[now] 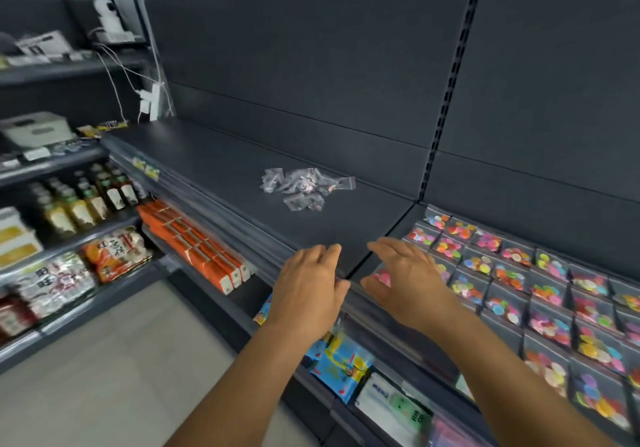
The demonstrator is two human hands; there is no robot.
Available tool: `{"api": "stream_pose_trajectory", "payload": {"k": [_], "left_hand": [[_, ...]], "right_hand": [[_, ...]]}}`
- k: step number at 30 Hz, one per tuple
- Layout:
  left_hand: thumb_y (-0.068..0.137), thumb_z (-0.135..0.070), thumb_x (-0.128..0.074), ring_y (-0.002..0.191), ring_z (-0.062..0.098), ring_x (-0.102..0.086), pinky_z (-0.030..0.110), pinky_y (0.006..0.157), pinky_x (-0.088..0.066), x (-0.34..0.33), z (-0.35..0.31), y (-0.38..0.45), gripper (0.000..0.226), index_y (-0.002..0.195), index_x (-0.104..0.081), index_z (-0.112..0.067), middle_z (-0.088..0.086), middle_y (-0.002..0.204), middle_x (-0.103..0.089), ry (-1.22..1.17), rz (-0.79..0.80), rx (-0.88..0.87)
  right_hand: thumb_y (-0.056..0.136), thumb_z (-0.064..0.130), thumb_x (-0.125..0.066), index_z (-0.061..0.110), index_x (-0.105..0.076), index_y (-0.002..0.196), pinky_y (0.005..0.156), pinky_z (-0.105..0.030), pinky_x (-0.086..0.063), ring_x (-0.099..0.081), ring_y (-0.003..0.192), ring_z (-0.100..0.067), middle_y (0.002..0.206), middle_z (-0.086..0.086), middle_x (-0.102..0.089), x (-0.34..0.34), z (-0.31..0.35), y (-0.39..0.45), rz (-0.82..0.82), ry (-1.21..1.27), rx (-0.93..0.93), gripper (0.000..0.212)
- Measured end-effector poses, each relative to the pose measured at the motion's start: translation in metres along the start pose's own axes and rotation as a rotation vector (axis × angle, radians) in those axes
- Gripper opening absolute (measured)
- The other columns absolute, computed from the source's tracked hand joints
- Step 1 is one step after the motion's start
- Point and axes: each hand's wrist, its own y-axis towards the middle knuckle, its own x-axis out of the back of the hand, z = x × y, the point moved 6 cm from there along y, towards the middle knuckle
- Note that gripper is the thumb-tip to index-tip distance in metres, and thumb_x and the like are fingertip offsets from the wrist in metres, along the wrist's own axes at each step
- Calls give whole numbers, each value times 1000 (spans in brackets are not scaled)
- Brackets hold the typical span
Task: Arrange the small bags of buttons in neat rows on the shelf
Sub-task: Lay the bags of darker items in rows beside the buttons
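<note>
A: Nearest to the camera, what are the two hands doing?

B: The left hand [308, 287] and the right hand [407, 282] both hover at the front edge of the dark grey metal shelf [221, 169]. Each grip is spread, the fingers relaxed, and it holds nothing. The left hand is over the edge strip; I cannot tell if it touches it.

A: And the things of the task?

B: The small clear plastic bags of buttons [304, 187] lie in a loose heap further back, near the middle of the shelf, well apart from both hands. No row is made yet, so I judge the work is at its beginning.

A: What could go wrong from here?

B: The bags are thin and slippery, and they overlap. If a hand takes one from the heap, it may drag its neighbours, and a bag near the front could slide off the edge. Also the reach is long, so a sleeve or forearm may sweep the pile.

A: What do the containers hold?

B: Each clear bag seems to hold a few small dark pieces; they are too small to tell well. To the right, the grey zip bags with colourful round pieces [512, 277] lie already in neat rows on the neighbouring section.
</note>
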Motion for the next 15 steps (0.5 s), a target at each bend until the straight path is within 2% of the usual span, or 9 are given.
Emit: {"api": "stream_pose_trajectory", "payload": {"k": [12,15], "left_hand": [[98,-37,-44,135,18,-32,31,111,-29,-21,111,110,60,150,-19,-21,0,146,-38,2,66,108],[98,-35,-44,136,18,-30,31,111,-29,-33,128,135,59,150,-19,-22,-1,149,-35,-9,101,92]], "right_hand": [[95,42,-46,25,-26,146,115,-38,-17,-21,142,-17,153,5,-27,-37,25,156,69,20,42,58],[97,38,-43,23,-23,148,116,-37,-14,-17,143,-17,156,4,-21,-48,23,188,121,16,35,56]]}}
